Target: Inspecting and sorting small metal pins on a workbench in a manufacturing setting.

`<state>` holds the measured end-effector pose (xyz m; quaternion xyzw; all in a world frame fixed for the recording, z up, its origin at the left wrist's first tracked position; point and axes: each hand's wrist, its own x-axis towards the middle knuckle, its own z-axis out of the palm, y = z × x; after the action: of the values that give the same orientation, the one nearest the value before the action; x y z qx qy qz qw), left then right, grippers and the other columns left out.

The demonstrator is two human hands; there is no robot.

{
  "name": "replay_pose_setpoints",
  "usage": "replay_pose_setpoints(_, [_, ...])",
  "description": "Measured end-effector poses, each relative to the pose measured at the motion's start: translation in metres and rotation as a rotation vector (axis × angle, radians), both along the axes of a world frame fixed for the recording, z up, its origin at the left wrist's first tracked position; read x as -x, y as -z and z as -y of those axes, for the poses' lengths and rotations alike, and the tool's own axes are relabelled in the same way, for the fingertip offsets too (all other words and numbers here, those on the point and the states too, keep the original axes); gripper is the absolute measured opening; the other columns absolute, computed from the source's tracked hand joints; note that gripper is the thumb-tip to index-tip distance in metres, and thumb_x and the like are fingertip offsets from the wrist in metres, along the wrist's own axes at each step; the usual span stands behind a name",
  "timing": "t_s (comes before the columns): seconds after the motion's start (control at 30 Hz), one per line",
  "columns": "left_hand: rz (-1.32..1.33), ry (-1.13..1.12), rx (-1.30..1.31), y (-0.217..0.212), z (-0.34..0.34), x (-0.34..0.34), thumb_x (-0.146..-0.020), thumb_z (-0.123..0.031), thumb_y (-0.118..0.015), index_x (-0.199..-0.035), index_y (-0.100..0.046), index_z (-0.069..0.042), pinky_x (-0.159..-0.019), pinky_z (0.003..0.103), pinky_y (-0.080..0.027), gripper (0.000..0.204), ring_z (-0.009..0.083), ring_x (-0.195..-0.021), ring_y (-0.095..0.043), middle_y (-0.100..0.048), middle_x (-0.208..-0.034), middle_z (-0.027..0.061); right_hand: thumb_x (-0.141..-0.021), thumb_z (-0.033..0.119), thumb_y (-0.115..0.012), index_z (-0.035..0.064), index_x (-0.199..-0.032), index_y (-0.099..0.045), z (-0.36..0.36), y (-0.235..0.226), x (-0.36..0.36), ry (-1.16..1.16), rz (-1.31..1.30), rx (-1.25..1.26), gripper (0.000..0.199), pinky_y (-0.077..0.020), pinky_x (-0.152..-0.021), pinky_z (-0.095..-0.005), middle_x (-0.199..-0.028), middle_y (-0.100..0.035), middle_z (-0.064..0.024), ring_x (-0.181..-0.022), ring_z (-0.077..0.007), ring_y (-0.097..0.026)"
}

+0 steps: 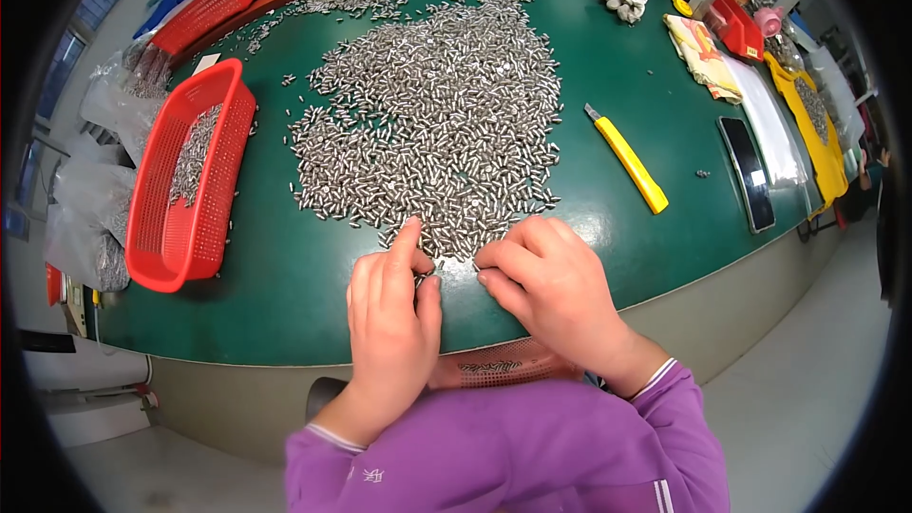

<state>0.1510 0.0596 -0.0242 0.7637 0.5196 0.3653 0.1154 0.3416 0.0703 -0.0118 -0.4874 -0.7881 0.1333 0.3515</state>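
Here, the left hand [389, 309] cups a few bullet-shaped metal pieces [437, 123] while the right hand [560, 280] pinches one, both at the heap's near edge, the easiest reach. The pink basket [455, 380] sits below the green desk [285, 323], likely placed to catch pieces.

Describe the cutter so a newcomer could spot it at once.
Find the big pile of small metal pieces on the green table. Right of it, before the phone, lies the cutter. Unlike the broad, dark phone, it is slim and bright yellow, its narrow grey tip nearest the pile.
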Motion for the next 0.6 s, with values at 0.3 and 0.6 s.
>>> replay_pose_setpoints(0.3, [0.019, 0.057, 0.070, 0.002, 0.010, 0.002, -0.081, 0.005, -0.070, -0.140, -0.053, -0.001, -0.086, 0.039, -0.047, 0.062, 0.0242, -0.090, -0.058, -0.064, -0.093, 0.0034, -0.081, 0.009, -0.075, 0.0093, -0.094, -0.066, 0.002, 0.004, 0.002, -0.094, -0.019, -0.009, 0.016, -0.0483, -0.070, -0.0402, -0.088, -0.055, -0.0062, -0.082, -0.0276, -0.057])
replay_pose_setpoints(0.6, [0.063, 0.102, 0.068, 0.001, 0.010, 0.002, -0.082, 0.001, -0.073, -0.138, -0.055, -0.002, -0.089, 0.039, -0.046, 0.060, 0.0233, -0.090, -0.059, -0.065, -0.092, 0.0019, -0.079, 0.010, -0.077, 0.0086, -0.091, -0.067, 0.007, 0.004, -0.001, -0.137, -0.126, 0.101, 0.015, -0.0491, -0.072, -0.0408, -0.087, -0.057, -0.0076, -0.083, -0.0298, -0.059])
